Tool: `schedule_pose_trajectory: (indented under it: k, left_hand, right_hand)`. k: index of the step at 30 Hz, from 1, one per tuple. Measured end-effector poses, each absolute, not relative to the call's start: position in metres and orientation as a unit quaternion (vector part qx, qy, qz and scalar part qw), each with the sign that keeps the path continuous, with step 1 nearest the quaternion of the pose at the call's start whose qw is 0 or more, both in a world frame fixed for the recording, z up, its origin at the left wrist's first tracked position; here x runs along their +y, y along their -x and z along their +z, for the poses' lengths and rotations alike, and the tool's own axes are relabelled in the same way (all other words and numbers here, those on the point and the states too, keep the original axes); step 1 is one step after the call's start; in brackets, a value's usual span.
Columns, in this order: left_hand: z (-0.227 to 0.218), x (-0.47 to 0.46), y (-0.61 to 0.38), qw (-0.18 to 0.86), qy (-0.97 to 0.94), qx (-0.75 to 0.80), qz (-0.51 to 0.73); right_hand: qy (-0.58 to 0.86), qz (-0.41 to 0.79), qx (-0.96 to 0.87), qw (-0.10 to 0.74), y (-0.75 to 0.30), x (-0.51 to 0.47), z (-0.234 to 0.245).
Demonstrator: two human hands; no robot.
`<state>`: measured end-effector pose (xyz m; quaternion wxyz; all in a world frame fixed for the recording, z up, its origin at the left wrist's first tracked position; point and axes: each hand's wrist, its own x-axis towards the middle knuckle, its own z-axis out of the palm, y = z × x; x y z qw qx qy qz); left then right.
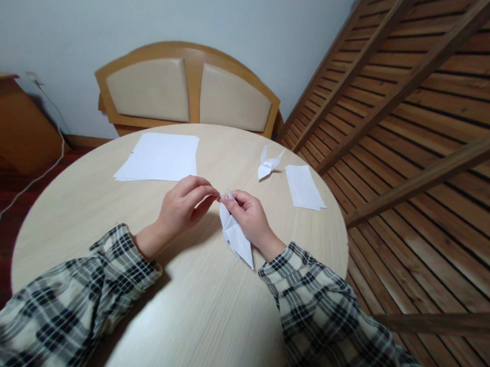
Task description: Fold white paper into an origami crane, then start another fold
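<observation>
Sleeves, two, plaid [335,326]: nearest the camera, one at either side. Paper, one, white, folded to a long pointed shape [238,239]: held over the middle of the table [192,315]; whether it touches the top cannot be told. Long axis: slanting, from a far tip at the left to a near point at the right, beside the right wrist. Right hand [251,218]: closed, thumb over the paper's far half, fingers behind; the nearer hand, lying along the right edge. Left hand [186,204]: fingertips drawn together in a pinch at the far tip only; the paper's body lies rightward of it and toward the camera. Sheets, white, stacked [162,157]: beyond the left hand. Figure, folded, two raised points [267,167]: beyond the right hand. Slips, white [304,186]: just right of the figure, near the table's edge.
</observation>
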<state>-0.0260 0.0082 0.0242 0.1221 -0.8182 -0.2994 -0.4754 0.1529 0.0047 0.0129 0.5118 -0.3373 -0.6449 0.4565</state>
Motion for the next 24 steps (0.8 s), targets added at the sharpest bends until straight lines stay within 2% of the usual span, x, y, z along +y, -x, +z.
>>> schedule_pose_trajectory:
  k: [11,19,24]
  left_hand:
    - [0.0235,0.0089,0.0257,0.126,0.806,-0.316,-0.484]
    - [0.0254,0.0063,0.0227,0.015,0.801,-0.351,-0.485]
    - [0.0276,0.0060,0.0193,-0.069,0.786,-0.399,-0.466]
  right_hand:
    - [0.338,0.468,-0.635,0.513,-0.1514,0.0061,0.0116]
    - [0.331,0.476,-0.633,0.513,-0.1510,0.0074,0.0107]
    - [0.330,0.433,-0.663,0.514,-0.1511,0.0079,0.0058]
